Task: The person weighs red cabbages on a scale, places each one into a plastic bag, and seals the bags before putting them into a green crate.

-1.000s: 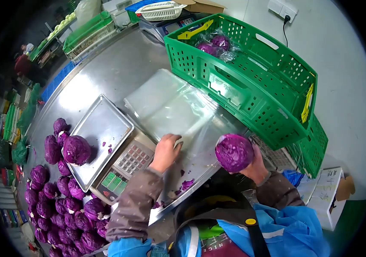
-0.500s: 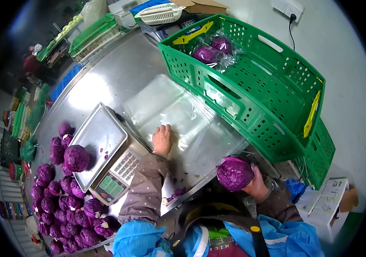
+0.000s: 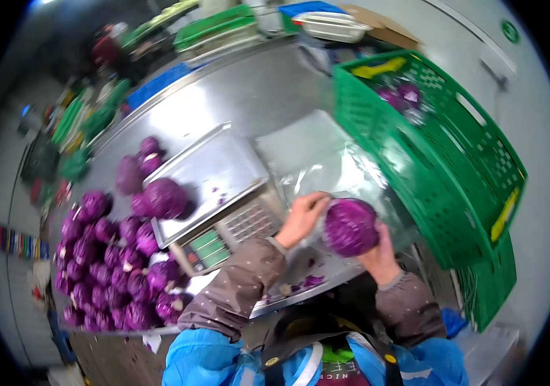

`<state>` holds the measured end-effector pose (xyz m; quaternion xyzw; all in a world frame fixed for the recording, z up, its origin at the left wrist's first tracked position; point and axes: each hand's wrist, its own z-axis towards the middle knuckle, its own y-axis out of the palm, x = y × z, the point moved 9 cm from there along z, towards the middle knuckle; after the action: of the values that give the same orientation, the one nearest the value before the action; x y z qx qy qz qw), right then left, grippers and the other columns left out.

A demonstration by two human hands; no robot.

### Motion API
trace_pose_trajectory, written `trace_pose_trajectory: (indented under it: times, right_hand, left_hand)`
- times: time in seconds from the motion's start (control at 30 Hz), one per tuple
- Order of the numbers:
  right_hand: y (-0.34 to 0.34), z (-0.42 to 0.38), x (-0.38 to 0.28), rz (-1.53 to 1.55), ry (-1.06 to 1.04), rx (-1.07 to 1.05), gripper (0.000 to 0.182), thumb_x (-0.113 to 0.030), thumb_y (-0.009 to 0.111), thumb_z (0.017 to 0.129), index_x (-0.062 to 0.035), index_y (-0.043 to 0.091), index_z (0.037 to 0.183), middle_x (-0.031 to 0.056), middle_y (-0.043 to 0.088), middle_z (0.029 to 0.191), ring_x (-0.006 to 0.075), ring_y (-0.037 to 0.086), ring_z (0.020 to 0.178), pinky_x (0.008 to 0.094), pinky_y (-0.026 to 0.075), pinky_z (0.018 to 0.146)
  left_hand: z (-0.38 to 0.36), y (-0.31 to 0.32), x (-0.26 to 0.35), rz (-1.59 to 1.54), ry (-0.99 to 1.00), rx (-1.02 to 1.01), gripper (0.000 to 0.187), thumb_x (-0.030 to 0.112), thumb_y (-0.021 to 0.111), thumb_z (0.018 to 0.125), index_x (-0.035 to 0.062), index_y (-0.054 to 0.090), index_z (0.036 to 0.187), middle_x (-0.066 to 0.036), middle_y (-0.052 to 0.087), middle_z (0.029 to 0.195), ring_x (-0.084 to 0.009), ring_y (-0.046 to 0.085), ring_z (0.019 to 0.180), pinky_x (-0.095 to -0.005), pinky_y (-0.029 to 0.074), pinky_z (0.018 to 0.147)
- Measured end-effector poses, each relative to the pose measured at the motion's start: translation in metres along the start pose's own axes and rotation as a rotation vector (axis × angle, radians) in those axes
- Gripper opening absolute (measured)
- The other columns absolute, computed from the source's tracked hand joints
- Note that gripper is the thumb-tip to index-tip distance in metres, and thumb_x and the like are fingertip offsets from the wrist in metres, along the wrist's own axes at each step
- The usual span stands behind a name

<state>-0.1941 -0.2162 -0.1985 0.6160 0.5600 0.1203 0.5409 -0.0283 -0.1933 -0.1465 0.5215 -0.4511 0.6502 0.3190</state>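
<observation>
Landmark: grey electronic weighing scale with a shallow steel tray (image 3: 249, 222). Right of it, a large green perforated plastic crate with yellow handles (image 3: 410, 174); two purple cabbages in clear wrap (image 3: 409, 93) lie at its far end. A second green crate (image 3: 494, 276) sits beneath. Beyond the scale, a white plastic basket (image 3: 333, 27), contents unclear.

One round purple cabbage (image 3: 350, 227) is just right of the scale, in the right hand (image 3: 381, 254), fingers and palm wrapped around its side. Left hand (image 3: 304, 219) is at the cabbage's near-scale side, fingers bent, thumb close; cannot tell whether it grips film or only touches.

Left of the scale, a heap of loose purple cabbages (image 3: 111, 270), overlapping, too many to count; one larger purple cabbage (image 3: 164, 198) by the tray's edge.

Surface: brushed steel table (image 3: 275, 83); flat clear plastic bags (image 3: 307, 154) right of the scale, purple leaf scraps (image 3: 313, 281) on its near side. Room: pale wall (image 3: 539, 128) beyond the crate; background far left blurred.
</observation>
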Motion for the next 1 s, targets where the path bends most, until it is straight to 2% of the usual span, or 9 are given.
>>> trace_pose_trajectory:
  times: [0.2, 0.3, 0.33, 0.5, 0.57, 0.6, 0.77, 0.9, 1.0]
  right_hand:
    - [0.030, -0.005, -0.025, -0.984, -0.670, 0.100, 0.057, -0.017, 0.062, 0.078, -0.0034, 0.037, 0.128, 0.0102, 0.049, 0.116, 0.0198, 0.051, 0.101, 0.0286, 0.041, 0.087]
    - [0.018, -0.010, -0.031, -1.537, -0.502, 0.332, 0.040, -0.022, 0.055, 0.084, -0.0029, 0.046, 0.118, 0.0081, 0.056, 0.105, 0.0200, 0.055, 0.092, 0.0306, 0.044, 0.082]
    - [0.027, -0.012, -0.021, -0.801, -0.472, 0.214, 0.033, -0.026, 0.050, 0.087, -0.0054, 0.049, 0.113, 0.0086, 0.058, 0.103, 0.0207, 0.059, 0.085, 0.0321, 0.049, 0.075]
    - [0.000, -0.016, 0.013, -0.446, -0.155, 0.281, 0.034, -0.032, 0.044, 0.090, -0.0074, 0.049, 0.113, 0.0083, 0.058, 0.102, 0.0215, 0.060, 0.087, 0.0353, 0.053, 0.068]
    - [0.010, -0.012, 0.025, -0.291, -0.166, 0.140, 0.037, -0.035, 0.044, 0.089, -0.0080, 0.048, 0.113, 0.0082, 0.057, 0.103, 0.0222, 0.059, 0.090, 0.0352, 0.054, 0.066]
    - [0.023, -0.012, 0.033, -0.238, -0.067, 0.010, 0.038, -0.035, 0.047, 0.088, -0.0079, 0.047, 0.114, 0.0099, 0.053, 0.110, 0.0236, 0.057, 0.096, 0.0353, 0.054, 0.067]
    - [-0.018, -0.002, 0.013, -0.620, -0.424, 0.540, 0.064, -0.031, 0.057, 0.084, -0.0027, 0.027, 0.132, 0.0151, 0.040, 0.125, 0.0267, 0.051, 0.104, 0.0396, 0.051, 0.076]
    - [-0.022, -0.018, 0.025, -1.071, -0.365, 0.512, 0.084, -0.026, 0.066, 0.077, 0.0130, 0.016, 0.132, 0.0217, 0.035, 0.130, 0.0257, 0.040, 0.116, 0.0306, 0.038, 0.091]
    - [-0.018, -0.061, 0.036, -1.476, -0.154, 0.407, 0.062, -0.028, 0.066, 0.074, 0.0043, 0.041, 0.120, 0.0167, 0.055, 0.107, 0.0200, 0.053, 0.099, 0.0301, 0.045, 0.076]
  left_hand:
    - [-0.055, 0.052, 0.090, 0.521, 0.527, 0.032, 0.010, 0.011, 0.055, 0.071, 0.0054, 0.057, 0.079, -0.009, 0.055, 0.065, -0.0289, 0.058, 0.059, -0.0384, 0.045, 0.050]
    - [-0.117, 0.054, 0.116, 0.442, 0.886, 0.057, 0.022, 0.007, 0.055, 0.067, 0.0088, 0.055, 0.089, -0.002, 0.046, 0.064, -0.0190, 0.052, 0.053, -0.0305, 0.043, 0.044]
    - [-0.123, 0.046, 0.108, 0.482, 0.856, 0.070, 0.026, 0.007, 0.054, 0.068, 0.0089, 0.055, 0.093, -0.003, 0.045, 0.065, -0.0197, 0.053, 0.055, -0.0304, 0.044, 0.046]
    - [-0.134, 0.003, 0.043, 0.606, 0.522, 0.259, 0.039, 0.007, 0.052, 0.072, 0.0082, 0.047, 0.111, -0.013, 0.050, 0.077, -0.0303, 0.055, 0.064, -0.0417, 0.046, 0.057]
    - [-0.129, -0.013, -0.027, 0.392, -0.109, 0.315, 0.025, 0.011, 0.051, 0.078, 0.0042, 0.054, 0.101, -0.017, 0.057, 0.080, -0.0339, 0.057, 0.066, -0.0442, 0.045, 0.059]
    - [-0.129, 0.014, -0.048, 0.249, -0.230, -0.137, 0.019, 0.017, 0.047, 0.083, 0.0010, 0.058, 0.084, -0.020, 0.059, 0.074, -0.0359, 0.059, 0.066, -0.0438, 0.045, 0.060]
    - [-0.186, 0.052, 0.009, 0.134, 0.040, -0.400, 0.028, 0.020, 0.044, 0.088, -0.0016, 0.059, 0.079, -0.014, 0.058, 0.061, -0.0254, 0.060, 0.055, -0.0377, 0.047, 0.054]
    - [-0.200, 0.028, -0.039, -0.415, -0.414, -0.345, 0.022, 0.016, 0.047, 0.089, -0.0042, 0.057, 0.089, -0.008, 0.061, 0.066, -0.0114, 0.059, 0.058, -0.0252, 0.048, 0.050]
    - [-0.230, 0.027, -0.038, -0.693, -0.697, -0.397, 0.024, 0.013, 0.044, 0.092, -0.0054, 0.052, 0.104, -0.009, 0.061, 0.082, -0.0129, 0.060, 0.068, -0.0225, 0.051, 0.063]
